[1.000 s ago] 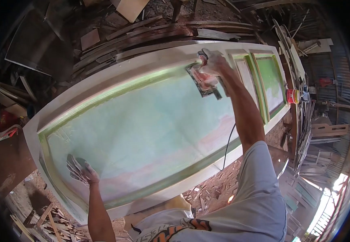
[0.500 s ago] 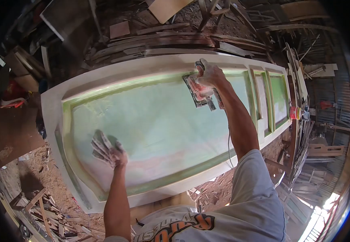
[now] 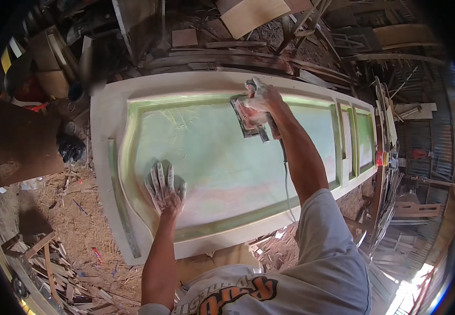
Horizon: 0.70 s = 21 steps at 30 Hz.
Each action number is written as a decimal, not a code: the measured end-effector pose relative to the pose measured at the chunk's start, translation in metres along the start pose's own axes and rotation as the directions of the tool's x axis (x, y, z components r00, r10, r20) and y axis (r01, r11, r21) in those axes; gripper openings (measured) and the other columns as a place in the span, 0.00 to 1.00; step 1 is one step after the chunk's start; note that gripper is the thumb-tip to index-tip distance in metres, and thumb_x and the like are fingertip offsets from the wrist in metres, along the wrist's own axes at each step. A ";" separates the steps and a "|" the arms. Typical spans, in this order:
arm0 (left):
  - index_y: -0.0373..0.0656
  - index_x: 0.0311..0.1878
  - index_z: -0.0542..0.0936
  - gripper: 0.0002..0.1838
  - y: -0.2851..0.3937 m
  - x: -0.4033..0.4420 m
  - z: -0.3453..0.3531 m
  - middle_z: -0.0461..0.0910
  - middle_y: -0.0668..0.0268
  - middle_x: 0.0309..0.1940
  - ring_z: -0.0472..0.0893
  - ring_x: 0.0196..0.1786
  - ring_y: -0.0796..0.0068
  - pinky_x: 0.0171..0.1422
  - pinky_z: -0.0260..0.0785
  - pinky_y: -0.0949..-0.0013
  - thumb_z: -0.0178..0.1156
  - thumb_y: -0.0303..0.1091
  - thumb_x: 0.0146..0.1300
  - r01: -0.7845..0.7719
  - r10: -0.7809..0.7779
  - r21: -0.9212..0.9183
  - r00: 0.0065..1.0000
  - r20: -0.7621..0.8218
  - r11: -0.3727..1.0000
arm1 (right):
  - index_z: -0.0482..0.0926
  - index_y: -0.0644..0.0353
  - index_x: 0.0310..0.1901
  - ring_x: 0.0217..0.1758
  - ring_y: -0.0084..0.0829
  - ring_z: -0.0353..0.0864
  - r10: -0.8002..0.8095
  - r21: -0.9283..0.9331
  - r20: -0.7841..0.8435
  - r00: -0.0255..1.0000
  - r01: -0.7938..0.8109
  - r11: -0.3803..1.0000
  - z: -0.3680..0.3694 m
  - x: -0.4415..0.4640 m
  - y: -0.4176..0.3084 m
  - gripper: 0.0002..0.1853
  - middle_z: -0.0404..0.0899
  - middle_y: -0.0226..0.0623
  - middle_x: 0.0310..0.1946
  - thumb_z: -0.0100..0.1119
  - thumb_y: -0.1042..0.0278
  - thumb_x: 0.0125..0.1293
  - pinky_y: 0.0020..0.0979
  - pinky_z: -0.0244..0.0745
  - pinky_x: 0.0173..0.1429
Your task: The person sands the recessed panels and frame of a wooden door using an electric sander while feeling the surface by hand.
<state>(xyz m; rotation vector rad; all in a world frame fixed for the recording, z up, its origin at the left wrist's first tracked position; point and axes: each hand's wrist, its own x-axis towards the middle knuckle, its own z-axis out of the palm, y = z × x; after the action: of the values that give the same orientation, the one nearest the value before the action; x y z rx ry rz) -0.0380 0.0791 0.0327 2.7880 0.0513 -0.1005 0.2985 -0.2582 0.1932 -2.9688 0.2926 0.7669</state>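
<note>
A framed door-like panel (image 3: 206, 157), pale green and pinkish with green inner edges and a whitish border, lies across the view. My left hand (image 3: 165, 190), dusty, rests flat on its left part with the fingers spread. A red and grey power sander (image 3: 250, 116) sits near the panel's upper edge. My right hand (image 3: 263, 95) is wrapped round its handle, coated in dust. From the tool a dark cord (image 3: 287, 178) runs down across the panel, beside my right forearm.
Wood boards (image 3: 222, 60) are stacked beyond the panel. A red tin (image 3: 381, 158) stands at its right end. A black plastic bag (image 3: 71, 149) lies left of it, beside a brown board (image 3: 17, 142). Scrap wood (image 3: 75, 278) covers the ground at the lower left.
The view has shifted, so the panel's left end appears further right. My left hand stays spread on the panel. My right hand still grips the sander, now slightly further left in view.
</note>
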 end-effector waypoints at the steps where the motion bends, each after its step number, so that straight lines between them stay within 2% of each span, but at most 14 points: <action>1: 0.56 0.94 0.62 0.50 -0.005 -0.004 -0.003 0.51 0.53 0.97 0.49 0.97 0.42 0.96 0.37 0.26 0.71 0.56 0.73 0.006 -0.006 0.009 1.000 0.028 1.000 | 0.60 0.41 0.93 0.76 0.60 0.85 0.008 0.011 0.011 1.000 -0.008 1.000 0.003 -0.001 -0.006 0.49 0.86 0.56 0.73 0.66 0.50 0.72 0.52 0.81 0.79; 8: 0.56 0.95 0.60 0.52 -0.004 0.001 -0.011 0.48 0.55 0.98 0.47 0.97 0.40 0.96 0.34 0.25 0.69 0.59 0.72 0.037 -0.039 0.029 0.995 0.095 0.999 | 0.56 0.40 0.94 0.79 0.60 0.82 -0.023 -0.002 -0.017 1.000 0.023 1.000 0.024 0.026 0.001 0.52 0.83 0.57 0.76 0.67 0.49 0.71 0.51 0.80 0.81; 12: 0.56 0.95 0.60 0.52 -0.004 0.003 -0.010 0.48 0.55 0.98 0.47 0.97 0.39 0.96 0.33 0.24 0.68 0.59 0.72 0.039 -0.041 0.027 0.995 0.096 0.999 | 0.56 0.41 0.95 0.80 0.60 0.81 -0.003 -0.067 0.074 0.997 0.008 0.998 0.006 0.020 0.014 0.51 0.82 0.58 0.77 0.65 0.47 0.73 0.53 0.78 0.82; 14: 0.56 0.95 0.60 0.52 -0.005 0.003 -0.009 0.49 0.55 0.97 0.47 0.97 0.39 0.96 0.33 0.23 0.68 0.58 0.71 0.046 -0.050 0.045 0.994 0.094 0.998 | 0.62 0.52 0.91 0.73 0.61 0.87 -0.001 -0.058 -0.062 0.998 -0.002 0.998 0.011 0.028 0.030 0.59 0.87 0.60 0.71 0.76 0.48 0.57 0.50 0.83 0.77; 18: 0.59 0.96 0.57 0.54 -0.004 0.005 -0.012 0.46 0.57 0.98 0.47 0.97 0.41 0.96 0.32 0.23 0.67 0.61 0.71 0.056 -0.069 0.092 0.988 0.138 0.994 | 0.62 0.53 0.90 0.72 0.62 0.88 -0.001 -0.063 -0.061 0.998 -0.003 0.998 0.002 0.030 0.043 0.56 0.87 0.62 0.70 0.74 0.49 0.60 0.51 0.83 0.77; 21: 0.58 0.96 0.57 0.54 -0.003 0.005 -0.010 0.46 0.56 0.98 0.47 0.97 0.40 0.95 0.32 0.22 0.67 0.60 0.71 0.043 -0.052 0.084 0.993 0.105 0.996 | 0.61 0.53 0.91 0.71 0.64 0.88 0.030 -0.047 -0.010 0.999 -0.030 0.998 -0.002 0.025 0.026 0.53 0.87 0.64 0.68 0.70 0.50 0.65 0.52 0.84 0.77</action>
<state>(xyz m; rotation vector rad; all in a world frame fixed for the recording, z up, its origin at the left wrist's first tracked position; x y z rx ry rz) -0.0322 0.0859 0.0407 2.8578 0.0887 -0.2701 0.3161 -0.2880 0.1824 -3.0194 0.3253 0.7733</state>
